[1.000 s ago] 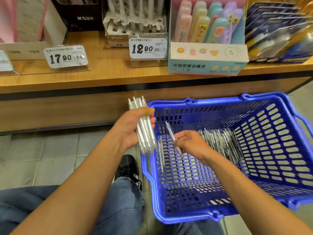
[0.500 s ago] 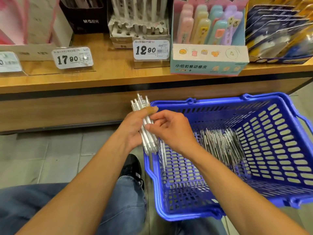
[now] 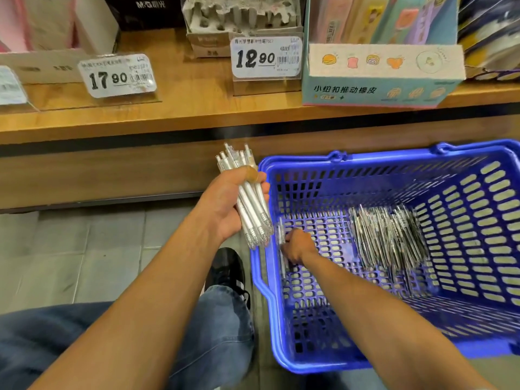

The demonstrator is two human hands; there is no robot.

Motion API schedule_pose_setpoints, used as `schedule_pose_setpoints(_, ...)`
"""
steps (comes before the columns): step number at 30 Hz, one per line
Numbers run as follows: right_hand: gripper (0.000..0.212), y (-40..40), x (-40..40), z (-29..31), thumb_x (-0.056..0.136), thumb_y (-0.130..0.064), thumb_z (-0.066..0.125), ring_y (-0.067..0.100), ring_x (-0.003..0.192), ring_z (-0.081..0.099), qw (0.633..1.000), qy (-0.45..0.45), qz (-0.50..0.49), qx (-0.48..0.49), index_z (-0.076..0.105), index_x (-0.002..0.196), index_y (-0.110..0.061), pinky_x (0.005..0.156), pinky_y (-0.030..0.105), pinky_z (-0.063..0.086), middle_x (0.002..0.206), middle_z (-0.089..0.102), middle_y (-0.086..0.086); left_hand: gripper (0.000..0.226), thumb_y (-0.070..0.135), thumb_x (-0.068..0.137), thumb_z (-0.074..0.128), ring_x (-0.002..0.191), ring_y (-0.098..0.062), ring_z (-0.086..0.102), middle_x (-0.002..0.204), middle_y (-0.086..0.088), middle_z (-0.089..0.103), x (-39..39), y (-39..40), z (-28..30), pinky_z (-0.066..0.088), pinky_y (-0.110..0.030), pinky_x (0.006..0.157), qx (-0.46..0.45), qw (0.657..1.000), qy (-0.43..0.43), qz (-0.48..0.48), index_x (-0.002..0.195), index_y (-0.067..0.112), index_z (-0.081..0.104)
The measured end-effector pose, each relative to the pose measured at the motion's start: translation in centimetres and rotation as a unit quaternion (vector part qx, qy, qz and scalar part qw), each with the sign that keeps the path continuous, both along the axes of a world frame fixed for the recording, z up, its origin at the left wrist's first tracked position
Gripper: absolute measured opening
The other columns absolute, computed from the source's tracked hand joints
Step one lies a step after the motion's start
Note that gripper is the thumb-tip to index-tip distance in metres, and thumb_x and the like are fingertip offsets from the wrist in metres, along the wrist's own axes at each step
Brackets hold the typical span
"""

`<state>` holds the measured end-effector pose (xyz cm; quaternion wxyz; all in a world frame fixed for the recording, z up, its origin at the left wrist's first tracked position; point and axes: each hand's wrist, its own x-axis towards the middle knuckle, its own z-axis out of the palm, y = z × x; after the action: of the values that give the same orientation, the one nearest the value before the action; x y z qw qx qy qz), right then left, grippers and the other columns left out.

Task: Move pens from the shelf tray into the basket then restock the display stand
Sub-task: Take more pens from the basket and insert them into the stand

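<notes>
Pens [image 3: 389,237] lie heaped in the basket [image 3: 349,161]; your left hand [image 3: 225,204] grips a bundle [image 3: 250,198], your right hand [image 3: 295,244] pinches one at the basket floor. The stand [image 3: 242,15] looks unfilled.

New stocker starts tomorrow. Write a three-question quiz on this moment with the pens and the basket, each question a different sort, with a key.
1. True or false: the left hand grips a bundle of white pens.
2. Where is the right hand? A) on the shelf B) inside the blue basket C) on the price tag
3. Fill in: the price tag in front of the grey display stand reads ____.

Key
1. True.
2. B, low at the basket's left side, at a loose pen; the grasp is too blurred to judge.
3. 12.90
</notes>
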<state>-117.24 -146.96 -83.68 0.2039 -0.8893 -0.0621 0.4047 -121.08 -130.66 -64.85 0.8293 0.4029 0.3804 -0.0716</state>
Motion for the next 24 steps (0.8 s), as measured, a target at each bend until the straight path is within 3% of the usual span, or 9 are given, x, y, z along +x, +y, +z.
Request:
schedule_pose_setpoints(5, 0.036, 0.3, 0.8, -1.6, 0.093, -0.029, 0.063, 0.016, 0.055, 0.044, 0.999, 0.028, -0.014, -0.031, 0.044, 0.065, -0.015, 0.059, 0.026, 0.041, 0.064, 0.046, 0.001, 0.01, 0.004, 0.085, 0.058, 0.061, -0.018, 0.06, 0.068, -0.008, 0.063, -0.1, -0.2, 0.6, 0.05, -0.031, 0.067, 0.005, 1.0, 0.023, -0.006, 0.078, 0.004, 0.065)
schedule_pose_setpoints(8, 0.029, -0.3, 1.4, -1.5, 0.086, -0.03, 0.068, 0.015, 0.064, 0.05, 0.995, 0.092, -0.025, -0.027, 0.047, 0.068, -0.021, 0.072, 0.028, 0.046, 0.073, 0.051, -0.001, 0.009, 0.003, 0.086, 0.057, 0.066, -0.02, 0.058, 0.071, -0.01, 0.061, -0.1, -0.3, 0.9, 0.05, -0.035, 0.076, 0.001, 1.0, 0.025, -0.008, 0.08, 0.004, 0.063)
schedule_pose_setpoints(10, 0.023, -0.8, 1.1, -1.4, 0.086, -0.029, 0.069, 0.019, 0.071, 0.058, 0.991, 0.121, -0.049, -0.003, 0.054, 0.071, -0.019, 0.07, 0.028, 0.051, 0.077, 0.059, 0.002, 0.009, 0.003, 0.087, 0.057, 0.066, -0.02, 0.058, 0.072, -0.01, 0.061, -0.1, -0.3, 1.2, 0.049, -0.036, 0.079, 0.003, 1.0, 0.027, -0.011, 0.08, 0.004, 0.063)
schedule_pose_setpoints(14, 0.028, -1.2, 0.7, -0.9, 0.091, -0.021, 0.066, 0.02, 0.072, 0.062, 0.992, 0.114, -0.052, 0.029, 0.052, 0.068, -0.014, 0.065, 0.031, 0.051, 0.084, 0.068, 0.009, 0.005, 0.003, 0.086, 0.058, 0.057, -0.015, 0.061, 0.064, -0.006, 0.063, -0.2, -0.4, 1.5, 0.051, -0.029, 0.061, 0.013, 0.999, 0.03, -0.006, 0.084, 0.004, 0.063)
schedule_pose_setpoints(17, 0.037, -2.0, 1.3, 1.0, 0.094, -0.018, 0.064, 0.022, 0.067, 0.064, 0.991, 0.082, -0.078, 0.073, 0.047, 0.062, -0.011, 0.067, 0.033, 0.051, 0.071, 0.063, 0.014, 0.005, 0.002, 0.086, 0.058, 0.054, -0.014, 0.062, 0.062, -0.006, 0.063, -0.4, -0.4, 1.6, 0.053, -0.025, 0.054, 0.013, 0.999, 0.033, -0.003, 0.086, 0.003, 0.063)
schedule_pose_setpoints(19, 0.033, -2.6, 2.1, 3.7, 0.093, -0.023, 0.066, 0.016, 0.065, 0.064, 0.986, 0.064, -0.094, 0.121, 0.052, 0.066, -0.01, 0.067, 0.033, 0.053, 0.074, 0.066, 0.017, 0.004, 0.001, 0.086, 0.059, 0.054, -0.014, 0.062, 0.062, -0.007, 0.063, -0.4, -0.4, 1.8, 0.054, -0.026, 0.055, 0.01, 0.999, 0.031, -0.001, 0.086, 0.003, 0.062)
schedule_pose_setpoints(22, 0.022, -3.3, 2.5, 8.7, 0.09, -0.027, 0.069, 0.004, 0.049, 0.056, 0.963, 0.053, -0.13, 0.23, 0.06, 0.085, -0.008, 0.051, 0.021, 0.047, 0.068, 0.064, 0.0, 0.005, 0.0, 0.085, 0.061, 0.057, -0.016, 0.061, 0.064, -0.008, 0.063, -0.3, -0.4, 1.9, 0.054, -0.03, 0.06, 0.011, 1.0, 0.028, 0.002, 0.083, 0.005, 0.062)
schedule_pose_setpoints(24, 0.02, -3.5, 2.0, 11.7, 0.089, -0.026, 0.069, 0.004, 0.046, 0.053, 0.939, 0.048, -0.139, 0.312, 0.061, 0.091, -0.008, 0.048, 0.02, 0.045, 0.061, 0.061, -0.006, 0.004, 0.001, 0.085, 0.062, 0.062, -0.018, 0.062, 0.069, -0.01, 0.062, -0.2, -0.4, 1.9, 0.053, -0.032, 0.068, 0.015, 0.999, 0.028, -0.003, 0.084, 0.004, 0.062)
